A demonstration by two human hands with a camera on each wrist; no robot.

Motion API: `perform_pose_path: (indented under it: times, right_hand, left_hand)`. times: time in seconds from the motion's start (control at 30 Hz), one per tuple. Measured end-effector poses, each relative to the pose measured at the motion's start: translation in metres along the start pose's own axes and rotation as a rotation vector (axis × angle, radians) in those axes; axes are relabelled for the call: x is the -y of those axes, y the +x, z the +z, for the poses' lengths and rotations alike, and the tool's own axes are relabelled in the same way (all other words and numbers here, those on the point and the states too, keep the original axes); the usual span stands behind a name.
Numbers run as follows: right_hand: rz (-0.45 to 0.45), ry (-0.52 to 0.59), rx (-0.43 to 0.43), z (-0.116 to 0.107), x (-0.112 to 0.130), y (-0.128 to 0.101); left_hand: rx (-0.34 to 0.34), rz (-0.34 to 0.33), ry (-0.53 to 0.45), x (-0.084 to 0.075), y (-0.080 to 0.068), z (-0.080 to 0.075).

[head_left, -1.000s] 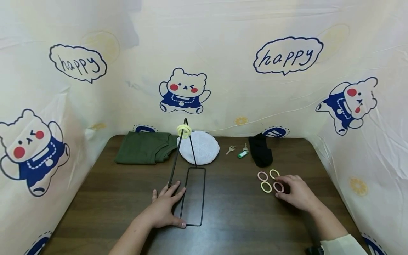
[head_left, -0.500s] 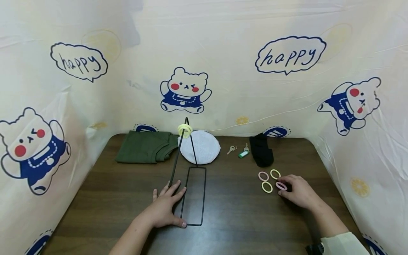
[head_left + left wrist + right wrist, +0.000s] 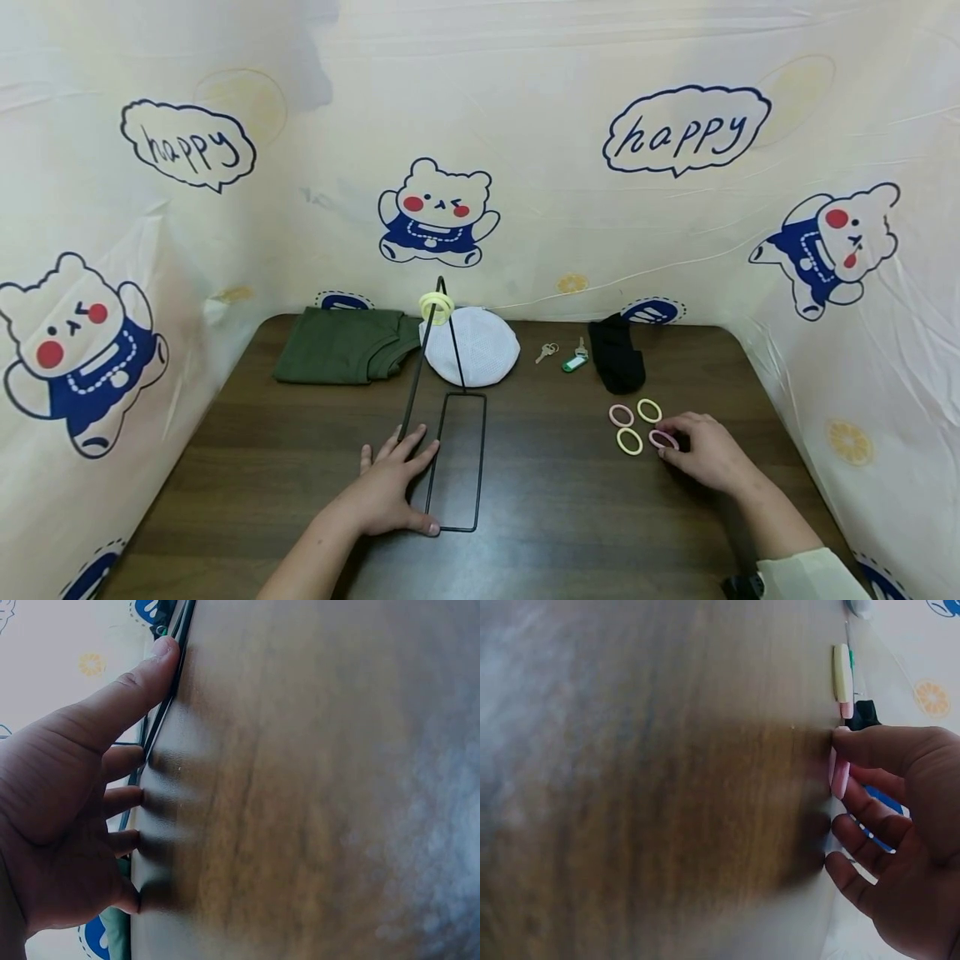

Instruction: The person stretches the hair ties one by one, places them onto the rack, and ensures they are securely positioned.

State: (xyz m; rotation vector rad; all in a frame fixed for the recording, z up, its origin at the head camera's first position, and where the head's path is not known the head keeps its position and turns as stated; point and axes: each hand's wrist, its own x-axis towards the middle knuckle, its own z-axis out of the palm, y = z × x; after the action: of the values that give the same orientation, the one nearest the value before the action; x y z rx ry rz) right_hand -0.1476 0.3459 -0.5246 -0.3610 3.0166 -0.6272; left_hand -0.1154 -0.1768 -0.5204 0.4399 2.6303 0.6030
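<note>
My left hand (image 3: 405, 483) lies flat on the dark wooden table (image 3: 247, 467), fingers straight, touching the base of a black wire stand (image 3: 415, 392). In the left wrist view the left hand (image 3: 90, 802) lies with its thumb along the stand's wire (image 3: 161, 720). A pale yellow ring (image 3: 436, 308) hangs near the stand's top. My right hand (image 3: 693, 450) pinches a pink hair tie (image 3: 663, 439) at its edge, tilting it off the table. The right wrist view shows the thumb of that hand (image 3: 885, 847) on the pink tie (image 3: 839, 774). Three more ties lie beside it: pink (image 3: 620, 415), green-yellow (image 3: 648, 410), yellow (image 3: 629, 441).
Along the back edge sit a folded green cloth (image 3: 337, 346), a white mesh cap (image 3: 480, 346), keys with a green tag (image 3: 572, 360) and a black cloth (image 3: 617, 357). Printed curtain walls close in the table on three sides.
The right hand's fingertips have closed on the pink hair tie, which now stands tilted on its edge instead of lying flat. The left hand has stayed put.
</note>
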Motion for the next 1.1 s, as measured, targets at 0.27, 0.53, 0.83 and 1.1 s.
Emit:
perform_pose_path:
  times: [0.27, 0.53, 0.83, 1.1]
  right_hand:
    - [-0.046, 0.028, -0.081, 0.000, 0.007, -0.003]
    - [-0.146, 0.084, -0.186, -0.003, 0.027, -0.005]
    - [-0.284, 0.196, -0.242, -0.015, 0.060, -0.003]
    - [-0.401, 0.265, -0.269, -0.027, 0.095, 0.000]
  left_hand:
    - [-0.001, -0.008, -0.003, 0.000, 0.001, 0.000]
    - [-0.003, -0.003, -0.005, -0.001, -0.001, 0.000]
    - [-0.015, 0.024, 0.003, 0.000, 0.000, 0.000]
    - [-0.004, 0.007, 0.006, 0.001, 0.002, 0.000]
